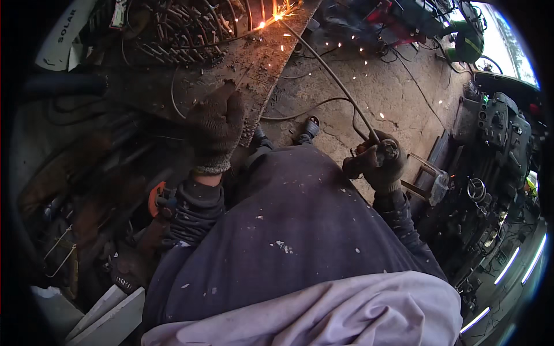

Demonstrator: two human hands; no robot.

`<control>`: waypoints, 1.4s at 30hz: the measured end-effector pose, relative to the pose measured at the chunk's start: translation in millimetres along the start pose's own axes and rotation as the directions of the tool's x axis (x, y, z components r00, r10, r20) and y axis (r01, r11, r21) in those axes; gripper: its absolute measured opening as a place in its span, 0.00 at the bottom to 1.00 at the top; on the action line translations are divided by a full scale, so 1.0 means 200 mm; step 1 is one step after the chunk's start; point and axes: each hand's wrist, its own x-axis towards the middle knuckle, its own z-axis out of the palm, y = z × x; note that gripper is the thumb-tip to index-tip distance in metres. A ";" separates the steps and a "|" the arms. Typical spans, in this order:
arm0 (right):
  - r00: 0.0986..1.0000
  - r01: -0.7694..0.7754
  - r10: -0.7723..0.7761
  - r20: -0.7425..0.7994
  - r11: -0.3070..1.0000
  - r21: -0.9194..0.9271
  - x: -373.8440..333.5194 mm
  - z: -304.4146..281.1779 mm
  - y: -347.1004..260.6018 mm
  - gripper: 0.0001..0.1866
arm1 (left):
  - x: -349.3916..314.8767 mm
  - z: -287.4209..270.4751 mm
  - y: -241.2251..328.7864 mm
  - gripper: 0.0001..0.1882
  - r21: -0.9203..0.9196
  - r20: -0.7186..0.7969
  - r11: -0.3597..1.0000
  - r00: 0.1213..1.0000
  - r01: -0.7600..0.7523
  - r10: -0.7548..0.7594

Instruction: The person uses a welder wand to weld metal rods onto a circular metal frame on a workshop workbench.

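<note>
My right hand (383,161), in a dark knit glove, is closed around the near end of a long thin metal rod (334,75). The rod slants up and left to the far table edge, where bright sparks (277,17) burst at its tip. A dark cable (323,104) loops near that hand. My left hand (216,124), in a similar glove, lies at the near edge of the rusty metal table (231,63), its fingers apparently stretched forward. Its fingertips blend into the dark surface. Beyond it on the table sits a cluster of curved metal bars (190,32).
Glowing specks fly over the concrete floor (323,127) right of the table. Dark machinery with a handwheel (476,189) stands at the right. A person in green (466,43) is at the upper right. Blurred dark clutter and pale boards (109,317) lie at the left.
</note>
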 end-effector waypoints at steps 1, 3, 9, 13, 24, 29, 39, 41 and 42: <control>1.000 0.001 0.000 0.015 1.000 -0.007 0.00 0.00 -0.01 0.17 | 0.00 0.00 0.00 0.08 -0.001 -0.001 1.000 1.000 -0.003 0.003; 0.996 0.083 -0.082 0.034 0.995 -0.048 0.01 0.01 -0.01 0.16 | -0.01 0.01 -0.02 0.08 -0.025 0.005 1.000 1.000 0.014 -0.014; 0.959 0.283 -0.278 0.059 0.918 -0.276 0.09 0.03 -0.14 0.19 | -0.01 0.01 -0.01 0.07 0.019 -0.020 1.000 1.000 0.011 -0.011; 0.971 0.238 -0.237 0.036 0.932 -0.274 0.05 0.04 -0.06 0.24 | -0.03 0.02 -0.04 0.06 0.008 -0.022 1.000 1.000 0.007 -0.007; 0.978 0.044 -0.032 0.204 0.998 -0.053 0.00 0.00 0.11 0.29 | -0.09 -0.02 -0.05 0.03 0.133 0.070 0.988 0.995 -0.079 0.070; 0.981 -0.192 0.196 -0.005 0.968 0.160 -0.04 0.02 0.17 0.25 | -0.01 0.03 0.00 0.05 -0.101 0.033 0.986 0.991 0.135 -0.132; 0.996 0.077 -0.073 0.059 0.994 -0.083 0.02 0.01 0.00 0.16 | 0.01 0.01 0.00 0.08 -0.051 -0.010 0.998 1.000 0.022 -0.022; 0.995 0.078 -0.070 0.070 0.990 -0.121 0.02 0.01 0.00 0.15 | 0.00 0.02 -0.01 0.09 -0.021 -0.005 1.000 1.000 0.015 -0.015; 0.995 0.073 -0.066 0.070 0.991 -0.114 0.02 0.02 0.00 0.14 | 0.00 0.02 -0.01 0.09 -0.022 -0.005 1.000 1.000 0.015 -0.016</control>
